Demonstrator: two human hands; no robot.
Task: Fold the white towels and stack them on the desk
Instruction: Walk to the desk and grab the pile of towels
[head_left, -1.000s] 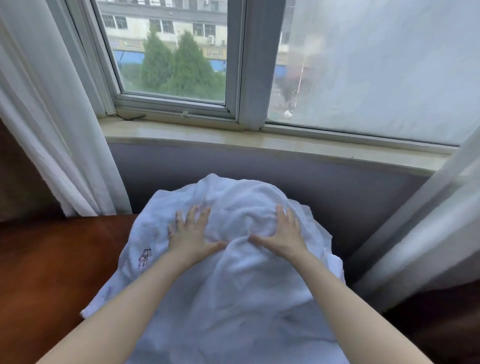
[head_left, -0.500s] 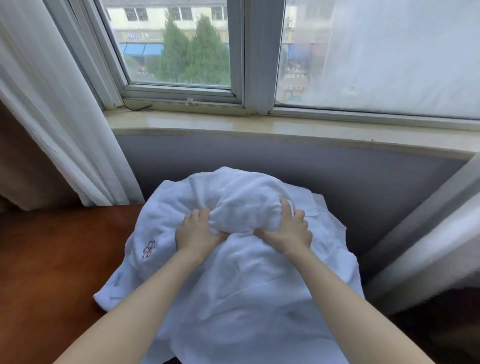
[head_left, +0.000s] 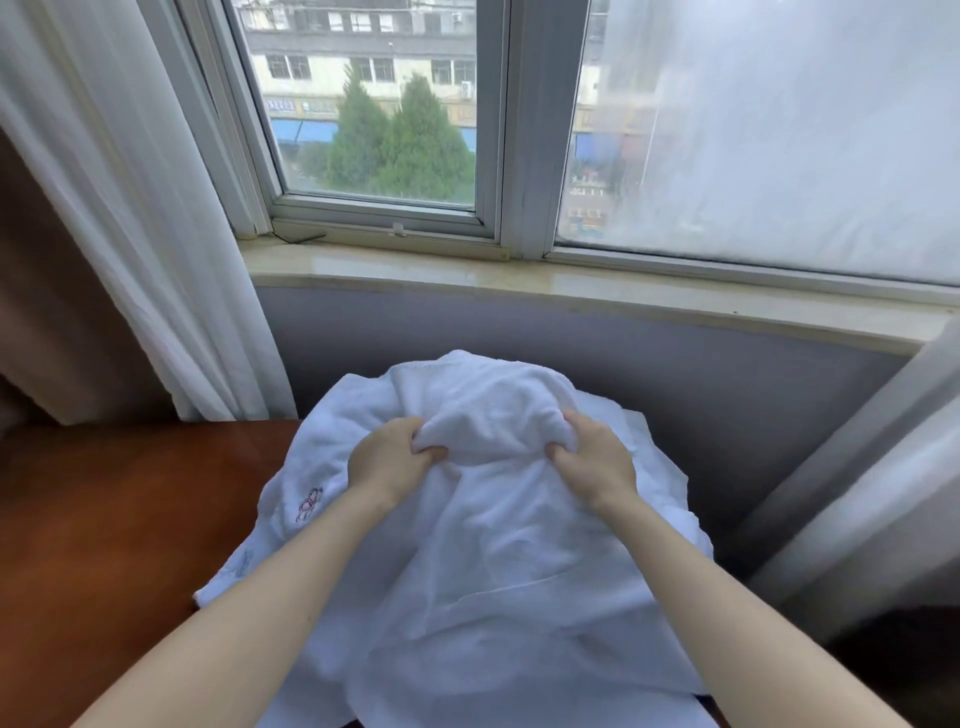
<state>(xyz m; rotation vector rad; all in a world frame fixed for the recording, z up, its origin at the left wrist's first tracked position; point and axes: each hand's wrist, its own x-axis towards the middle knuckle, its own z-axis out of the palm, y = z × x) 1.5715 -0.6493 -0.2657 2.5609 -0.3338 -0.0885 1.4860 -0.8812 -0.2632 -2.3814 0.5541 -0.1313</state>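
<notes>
A heap of white towels (head_left: 483, 561) lies bunched on the right end of the brown wooden desk (head_left: 104, 545), spilling toward me. A small embroidered logo shows on its left side. My left hand (head_left: 387, 460) grips a raised fold of the top towel (head_left: 493, 410) from the left, fingers curled into the cloth. From the right, my right hand (head_left: 592, 460) grips the same bunched fold. Both forearms reach in from below. What lies under the heap is hidden.
A white curtain (head_left: 140, 208) hangs at the left over the desk's back edge, another curtain (head_left: 862, 493) at the right. Behind the towels run a grey wall and a stone window sill (head_left: 519, 286) under the window.
My hands lay flat on the towel heap a second ago; their fingers have since curled in and gathered a fold of the top towel. The view has tilted up a little.
</notes>
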